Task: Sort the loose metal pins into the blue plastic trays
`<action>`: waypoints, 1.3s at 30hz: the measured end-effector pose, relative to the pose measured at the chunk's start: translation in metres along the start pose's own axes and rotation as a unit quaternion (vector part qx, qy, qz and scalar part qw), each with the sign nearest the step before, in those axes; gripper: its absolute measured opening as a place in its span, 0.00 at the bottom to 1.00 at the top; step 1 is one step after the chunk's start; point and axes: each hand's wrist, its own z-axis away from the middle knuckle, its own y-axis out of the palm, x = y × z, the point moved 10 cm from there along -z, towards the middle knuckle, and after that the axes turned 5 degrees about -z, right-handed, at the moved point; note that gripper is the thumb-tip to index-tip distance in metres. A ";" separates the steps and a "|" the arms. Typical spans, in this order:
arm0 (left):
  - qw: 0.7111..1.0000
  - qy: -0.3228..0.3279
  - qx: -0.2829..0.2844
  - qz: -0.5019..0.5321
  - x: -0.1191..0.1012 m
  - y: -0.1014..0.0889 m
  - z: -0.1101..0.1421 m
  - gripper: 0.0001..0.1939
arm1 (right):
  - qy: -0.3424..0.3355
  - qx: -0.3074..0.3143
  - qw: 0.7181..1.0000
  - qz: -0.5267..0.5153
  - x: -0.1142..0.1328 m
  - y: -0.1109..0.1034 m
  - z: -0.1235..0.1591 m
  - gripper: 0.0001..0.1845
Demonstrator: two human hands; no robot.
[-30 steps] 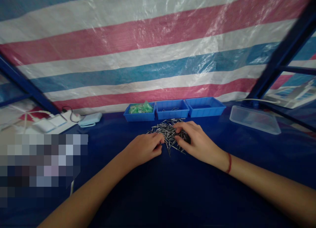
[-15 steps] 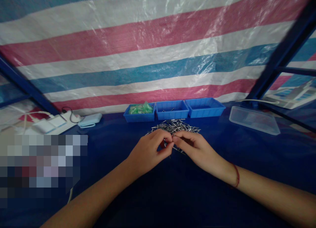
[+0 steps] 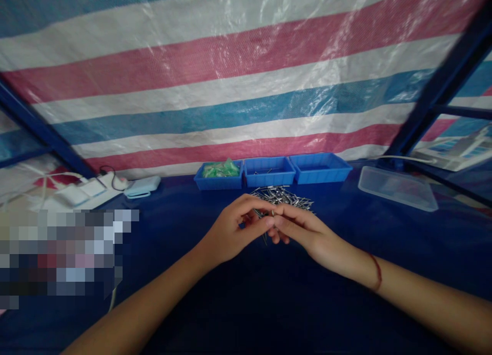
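A small metal piece (image 3: 272, 213) is held up where the fingertips of the left hand (image 3: 232, 229) and right hand (image 3: 313, 231) meet – a narrow pinch on both sides, its finer shape too small to tell. The piece is being handled just in front of a pile of metal pins (image 3: 284, 195), which is spread toward the far edge of the table (image 3: 246, 314). Along that edge, the middle blue tray (image 3: 269, 180) is seen with a few pins inside. For the next move, a steady pinch and fine fingertip control seem called for – nothing forceful.
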 end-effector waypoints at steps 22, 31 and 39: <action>0.996 -0.070 -0.048 0.014 0.017 -0.006 0.001 0.09 | 0.050 -0.066 0.994 -0.067 -0.020 -0.010 -0.001 0.16; 0.995 -0.071 -0.063 -0.033 0.014 -0.010 0.000 0.08 | -0.076 -0.142 0.986 0.053 0.006 -0.026 0.002 0.09; 0.998 -0.049 -0.007 -0.049 0.013 -0.004 -0.003 0.08 | -0.212 -0.144 0.917 0.306 0.042 -0.013 0.021 0.06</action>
